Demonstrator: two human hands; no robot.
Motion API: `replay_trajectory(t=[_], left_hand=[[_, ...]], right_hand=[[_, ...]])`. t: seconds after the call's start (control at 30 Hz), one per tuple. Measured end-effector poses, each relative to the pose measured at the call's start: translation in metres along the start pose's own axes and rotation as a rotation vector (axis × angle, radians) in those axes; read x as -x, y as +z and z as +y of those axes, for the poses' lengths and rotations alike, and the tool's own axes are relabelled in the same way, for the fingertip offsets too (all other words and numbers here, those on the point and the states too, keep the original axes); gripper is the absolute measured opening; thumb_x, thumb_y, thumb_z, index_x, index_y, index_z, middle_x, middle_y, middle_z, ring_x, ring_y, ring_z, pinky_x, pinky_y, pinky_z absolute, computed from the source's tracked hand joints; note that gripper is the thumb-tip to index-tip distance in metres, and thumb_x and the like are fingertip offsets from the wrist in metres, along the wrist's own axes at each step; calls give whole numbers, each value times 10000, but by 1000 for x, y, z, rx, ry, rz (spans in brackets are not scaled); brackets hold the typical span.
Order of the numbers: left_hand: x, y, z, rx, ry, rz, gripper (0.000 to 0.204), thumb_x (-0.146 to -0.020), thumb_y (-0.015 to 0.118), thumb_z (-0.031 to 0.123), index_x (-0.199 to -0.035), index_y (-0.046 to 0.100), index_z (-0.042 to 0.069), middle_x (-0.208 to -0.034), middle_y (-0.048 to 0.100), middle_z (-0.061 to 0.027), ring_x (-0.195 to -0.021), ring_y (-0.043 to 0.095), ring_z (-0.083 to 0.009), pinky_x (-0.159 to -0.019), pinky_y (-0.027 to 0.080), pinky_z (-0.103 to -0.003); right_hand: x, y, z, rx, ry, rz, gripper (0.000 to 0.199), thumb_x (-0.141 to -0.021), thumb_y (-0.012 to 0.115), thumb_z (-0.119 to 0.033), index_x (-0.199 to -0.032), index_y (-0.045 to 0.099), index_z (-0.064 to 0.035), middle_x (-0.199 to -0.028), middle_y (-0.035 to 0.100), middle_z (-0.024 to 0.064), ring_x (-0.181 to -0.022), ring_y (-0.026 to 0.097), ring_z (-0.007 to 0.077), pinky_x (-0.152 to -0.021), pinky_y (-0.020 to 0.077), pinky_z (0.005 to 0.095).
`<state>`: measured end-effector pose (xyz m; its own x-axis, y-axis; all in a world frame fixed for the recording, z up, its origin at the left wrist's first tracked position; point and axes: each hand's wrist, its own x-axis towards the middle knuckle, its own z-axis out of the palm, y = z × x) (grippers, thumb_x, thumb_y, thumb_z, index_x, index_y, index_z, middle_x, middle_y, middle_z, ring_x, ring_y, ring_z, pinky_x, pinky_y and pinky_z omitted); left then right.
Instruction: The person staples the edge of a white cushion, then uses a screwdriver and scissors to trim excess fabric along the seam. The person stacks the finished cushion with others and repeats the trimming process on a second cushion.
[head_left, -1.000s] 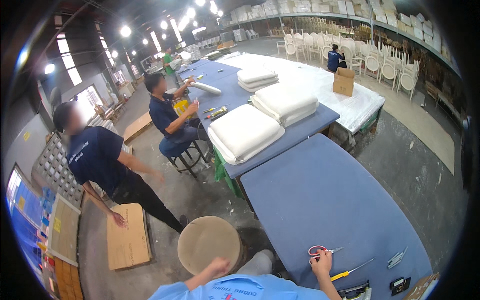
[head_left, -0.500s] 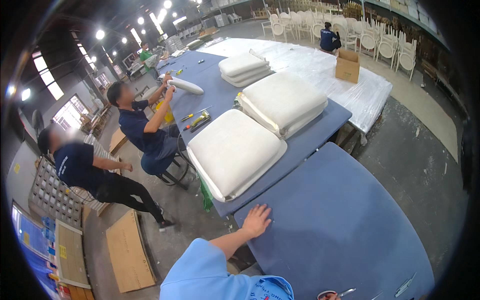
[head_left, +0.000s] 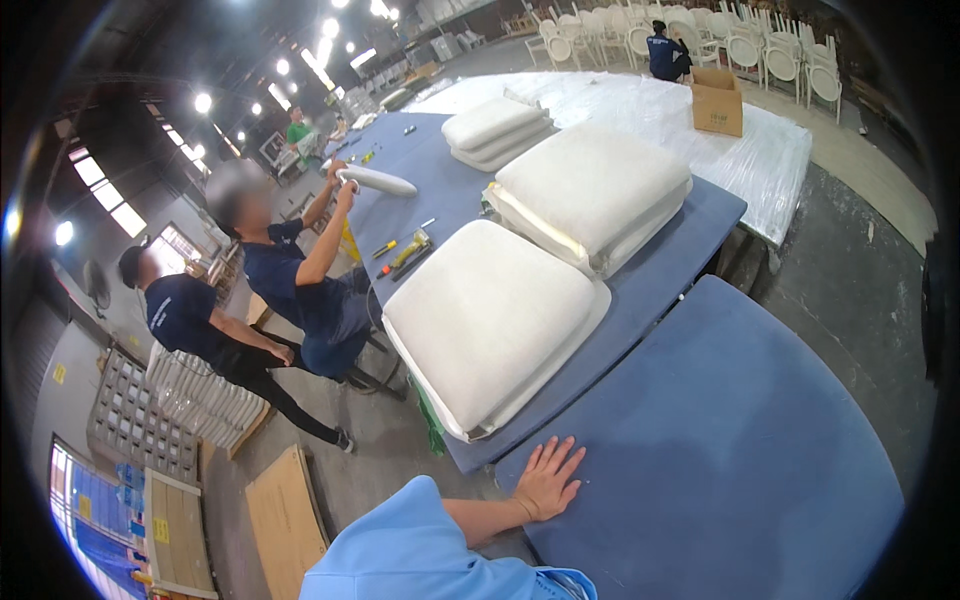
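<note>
My left hand point(head_left: 547, 480) rests flat on the blue tabletop point(head_left: 720, 440), fingers spread, close to the table's left corner. It holds nothing. Just beyond it, a stack of white seat cushions point(head_left: 490, 320) lies on the adjoining blue table point(head_left: 625, 340). Behind that stack are a second pile of white cushions point(head_left: 590, 190) and a smaller pile of cushions point(head_left: 495, 130). My right hand is out of view.
At the far table's left edge, a seated co-worker point(head_left: 290, 270) holds a white cushion point(head_left: 375, 180). A green tool point(head_left: 410, 252) lies nearby. Another person point(head_left: 215, 330) stands further left. A cardboard box point(head_left: 717, 102) sits on the plastic-covered surface point(head_left: 640, 115).
My view has shifted, so my right hand and the scissors by it have left the picture. My left hand stays flat on the table. The standing person at left has changed pose.
</note>
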<state>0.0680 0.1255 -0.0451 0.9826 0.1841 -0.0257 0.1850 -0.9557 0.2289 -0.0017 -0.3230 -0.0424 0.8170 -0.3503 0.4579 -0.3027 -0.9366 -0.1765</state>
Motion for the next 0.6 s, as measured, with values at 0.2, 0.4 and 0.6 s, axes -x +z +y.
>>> replay_trajectory(t=[0.2,0.4,0.6], left_hand=[[8,9,-9,23,61,85,645,-1056,502,401,-1626,368,133,-1701,281,-180,-1576,231,-415,-1276,166,-560],[11,10,-15,143,98,209,567,-1053,540,368,-1550,477,102,-1659,358,-191,-1552,281,-433,-1271,202,-559],[52,14,-42,611,209,177,398,-1052,590,242,-1406,622,63,-1484,573,-179,-1460,449,-383,-1213,336,-503]], right_hand=[[17,8,18,-55,-56,99,143,-974,640,-151,-1033,762,-105,-1083,736,154,-1082,679,366,-986,528,504],[24,-1,23,-110,-140,235,176,-933,672,-154,-1072,767,-104,-1144,737,144,-1056,697,347,-931,552,493],[21,-1,26,45,-74,134,277,-909,666,-228,-1142,766,-118,-1156,718,160,-1070,681,356,-911,552,496]])
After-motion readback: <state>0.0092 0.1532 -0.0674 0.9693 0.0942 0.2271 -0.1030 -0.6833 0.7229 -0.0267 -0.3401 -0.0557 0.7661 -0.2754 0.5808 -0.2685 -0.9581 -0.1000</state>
